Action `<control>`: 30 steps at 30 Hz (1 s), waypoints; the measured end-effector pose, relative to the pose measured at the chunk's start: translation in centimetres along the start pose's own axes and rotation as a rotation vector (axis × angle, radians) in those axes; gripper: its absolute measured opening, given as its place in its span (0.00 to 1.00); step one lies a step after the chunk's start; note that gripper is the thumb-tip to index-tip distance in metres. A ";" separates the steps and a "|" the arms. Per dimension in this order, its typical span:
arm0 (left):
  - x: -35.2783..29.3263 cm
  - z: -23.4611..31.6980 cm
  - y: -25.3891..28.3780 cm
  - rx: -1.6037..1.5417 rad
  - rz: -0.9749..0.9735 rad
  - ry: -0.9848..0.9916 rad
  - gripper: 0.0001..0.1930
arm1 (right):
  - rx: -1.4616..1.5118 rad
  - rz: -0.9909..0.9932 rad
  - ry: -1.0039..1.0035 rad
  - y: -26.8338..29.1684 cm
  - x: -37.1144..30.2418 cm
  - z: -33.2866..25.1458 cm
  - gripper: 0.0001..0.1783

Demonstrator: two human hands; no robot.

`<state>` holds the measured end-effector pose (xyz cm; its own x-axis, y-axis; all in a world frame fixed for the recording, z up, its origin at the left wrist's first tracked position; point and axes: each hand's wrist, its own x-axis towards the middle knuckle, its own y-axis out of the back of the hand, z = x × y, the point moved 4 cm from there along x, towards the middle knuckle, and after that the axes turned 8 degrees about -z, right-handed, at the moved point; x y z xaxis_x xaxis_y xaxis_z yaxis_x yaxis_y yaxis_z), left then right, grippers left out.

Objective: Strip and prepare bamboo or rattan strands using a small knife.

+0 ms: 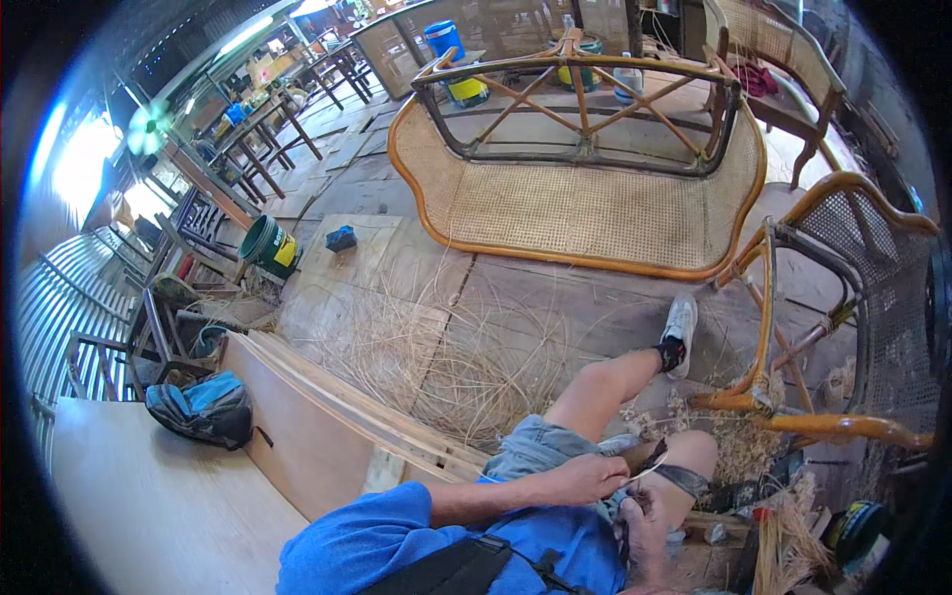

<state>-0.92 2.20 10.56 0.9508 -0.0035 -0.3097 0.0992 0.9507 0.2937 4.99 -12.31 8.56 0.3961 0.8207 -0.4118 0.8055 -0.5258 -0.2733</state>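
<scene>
The left hand (pixel 595 479) holds a pale cane strip (pixel 651 467) in its grip, while the adjacent right hand's (pixel 645 528) grip state cannot be determined.

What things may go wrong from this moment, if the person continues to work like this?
The thin strip at the left hand might slip or snap, and its edge might scratch the right hand close by.

Loose strands lie in a tangle beyond the legs; they might catch a shoe on standing up.

The chair is close to the knee, so a turn might bump it.
</scene>
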 end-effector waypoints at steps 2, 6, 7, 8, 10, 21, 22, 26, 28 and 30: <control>0.1 0.2 0.1 -0.044 -0.057 0.075 0.12 | 0.175 0.050 -0.006 -0.3 0.5 0.4 0.12; 0.2 0.4 0.8 -0.003 -0.067 0.074 0.12 | 0.216 0.062 0.087 0.0 2.3 -0.8 0.11; 0.0 -0.1 0.8 -0.001 -0.075 0.049 0.12 | 0.287 0.135 0.117 0.7 2.5 -0.8 0.11; -0.3 -0.5 0.8 0.001 -0.084 0.025 0.12 | 0.360 0.207 0.145 1.4 2.6 -0.8 0.10; -0.7 -1.4 0.9 0.012 -0.060 0.019 0.13 | 0.484 0.352 0.218 3.4 2.3 -0.5 0.10; -0.7 -1.1 0.6 -0.017 0.021 0.108 0.14 | 0.493 0.134 0.132 2.0 3.3 0.2 0.08; -0.6 -1.3 0.3 0.020 0.029 0.110 0.13 | 0.317 0.065 0.086 2.0 3.6 0.3 0.09; -0.1 -1.3 0.0 0.009 0.068 0.147 0.13 | 0.322 -0.076 0.048 -0.1 3.5 1.7 0.10; -0.4 -1.2 0.0 -0.023 0.036 0.083 0.13 | 0.355 -0.044 0.034 0.0 3.3 1.4 0.10; -1.3 -0.9 0.4 -0.053 0.002 0.018 0.12 | 0.389 -0.009 0.022 0.8 3.2 1.7 0.10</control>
<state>-2.37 2.82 10.25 0.9455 0.0035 -0.3256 0.0813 0.9657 0.2465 6.17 -10.48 5.56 0.4023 0.8282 -0.3901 0.5832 -0.5603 -0.5881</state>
